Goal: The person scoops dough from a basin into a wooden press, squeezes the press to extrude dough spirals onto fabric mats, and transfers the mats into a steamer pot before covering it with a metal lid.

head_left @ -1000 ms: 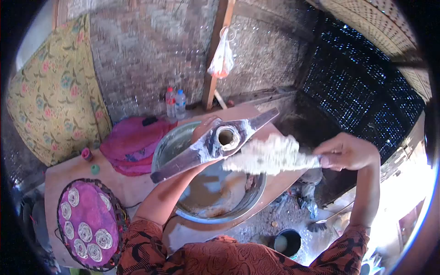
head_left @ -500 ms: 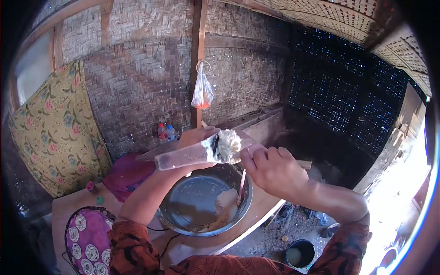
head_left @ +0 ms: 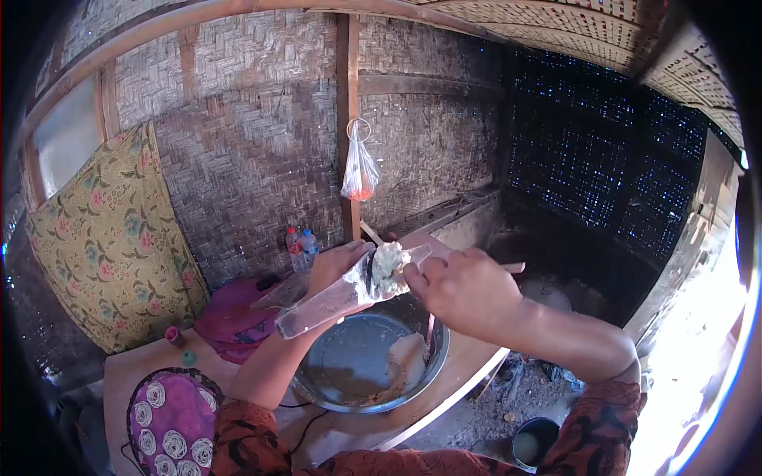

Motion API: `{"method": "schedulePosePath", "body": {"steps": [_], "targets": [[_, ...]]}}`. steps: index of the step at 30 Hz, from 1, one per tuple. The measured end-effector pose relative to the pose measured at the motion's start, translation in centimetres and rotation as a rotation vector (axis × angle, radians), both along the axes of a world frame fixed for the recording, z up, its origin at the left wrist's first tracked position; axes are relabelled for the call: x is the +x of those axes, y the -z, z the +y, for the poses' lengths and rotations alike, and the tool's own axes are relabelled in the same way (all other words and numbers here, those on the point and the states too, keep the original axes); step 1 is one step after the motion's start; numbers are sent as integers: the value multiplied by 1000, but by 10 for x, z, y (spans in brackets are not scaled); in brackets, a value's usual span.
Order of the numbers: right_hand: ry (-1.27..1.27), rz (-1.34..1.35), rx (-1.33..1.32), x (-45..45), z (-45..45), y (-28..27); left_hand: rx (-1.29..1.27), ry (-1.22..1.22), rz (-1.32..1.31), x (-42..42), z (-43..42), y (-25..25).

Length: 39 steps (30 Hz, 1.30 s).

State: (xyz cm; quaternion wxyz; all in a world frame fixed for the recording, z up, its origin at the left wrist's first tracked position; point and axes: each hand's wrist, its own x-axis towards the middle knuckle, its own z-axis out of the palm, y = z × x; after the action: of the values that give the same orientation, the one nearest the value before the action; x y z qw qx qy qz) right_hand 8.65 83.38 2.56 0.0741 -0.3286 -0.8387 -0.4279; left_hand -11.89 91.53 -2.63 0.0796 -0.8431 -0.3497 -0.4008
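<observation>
In the head view, a lump of white dough (head_left: 390, 267) fills the middle of a long-handled press (head_left: 324, 311) raised above a metal basin (head_left: 349, 406). Behind the press, my left hand (head_left: 336, 268) is closed around it, with part of its fingers hidden. My right hand (head_left: 467, 287) has curled fingers, their tips pressed to the right side of the dough. From behind that hand a light stick end (head_left: 514, 268) pokes out to the right. Below, the basin holds a beige dough mass (head_left: 407, 361) along its right side.
White coiled noodle rounds (head_left: 175, 444) lie on a pink-lined tray at lower left. A pink cup (head_left: 174, 335) and green item (head_left: 188, 358) stand on the table (head_left: 317, 436). Two bottles (head_left: 295, 247) are by the woven wall, a bucket (head_left: 533, 444) is low right, and a plastic bag (head_left: 360, 170) hangs from the post.
The press has tilted, its near handle end dropping lower. My right hand has shifted slightly, bringing its fingertips against the dough. The whole view has moved a little.
</observation>
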Motion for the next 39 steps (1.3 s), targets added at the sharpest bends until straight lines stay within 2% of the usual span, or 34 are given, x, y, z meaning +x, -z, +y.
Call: {"method": "schedulePosePath", "body": {"steps": [2, 4, 5, 7, 9, 10, 11, 13, 16, 19, 20, 21, 22, 23, 24, 25, 26, 27, 28, 29, 31, 32, 33, 34, 35, 36, 37, 39], "targets": [[-8, 3, 26, 7, -6, 8, 1, -15, 34, -9, 5, 3], [-26, -1, 51, 19, -18, -1, -26, -334, 159, -22, 25, 16], [45, 52, 46, 26, -36, -20, 62, -352, 123, -36, 47, 28], [116, 104, 42, 29, -41, -39, 102, -283, 39, -45, 38, 16], [10, 109, 83, 23, -37, -45, 143, -173, 44, -40, 27, 5], [60, 53, 63, 16, -34, -42, 55, -181, -8, -33, 22, -1], [66, 53, 59, 12, -28, -38, 136, -150, -50, -30, 27, 0], [31, 16, 46, 3, -11, -30, 126, -110, -52, -19, 14, -9], [-26, 50, 16, -6, 1, -7, 121, 22, -122, -14, 17, 4], [-68, 40, 61, 3, -6, 4, 92, -49, -115, -26, 23, 8], [-10, 117, 43, 13, -13, 0, -57, -33, -265, -34, 30, 13], [50, 198, 26, 20, -22, -7, -15, -122, -272, -45, 59, 28], [115, 353, -110, 25, -32, -17, 23, -213, -279, -56, 88, 42], [111, 352, -98, 25, -22, -12, 223, -320, -131, -56, 67, 19], [-29, 705, -113, 23, -3, 2, 56, -275, -180, -47, 48, 8], [-170, 1058, -129, 20, 15, 18, 167, -171, -302, -36, 45, 7], [-308, 1197, -345, 10, 31, 30, 181, -120, -296, -22, 42, 5], [-393, 1165, -403, 0, 44, 42, 214, -70, -291, -13, 42, 3], [-445, 1264, -462, -20, 56, 58, 245, -20, -284, -4, 42, 1], [-426, 1283, -325, -35, 62, 75, 243, -13, -300, -4, 51, 5], [-447, 1285, -341, -41, 56, 96, 191, -43, -350, -9, 74, 15], [-468, 1211, -360, -39, 51, 108, 167, 112, -504, -9, 48, -3], [-487, 1140, -381, -36, 48, 114, 167, 104, -498, -15, 51, 1], [-496, 1145, -382, -26, 42, 111, 219, -81, -400, -26, 58, 6], [-361, 1213, -660, -11, 31, 99, 278, -263, -303, -34, 64, 8], [-212, 1260, -938, -3, 28, 89, 288, -239, -258, -38, 66, 9], [-213, 1256, -941, -1, 35, 83, 288, -243, -260, -36, 68, 10], [-193, 1339, -762, 2, 56, 80, 441, -114, -404, -26, 65, 12]]}}
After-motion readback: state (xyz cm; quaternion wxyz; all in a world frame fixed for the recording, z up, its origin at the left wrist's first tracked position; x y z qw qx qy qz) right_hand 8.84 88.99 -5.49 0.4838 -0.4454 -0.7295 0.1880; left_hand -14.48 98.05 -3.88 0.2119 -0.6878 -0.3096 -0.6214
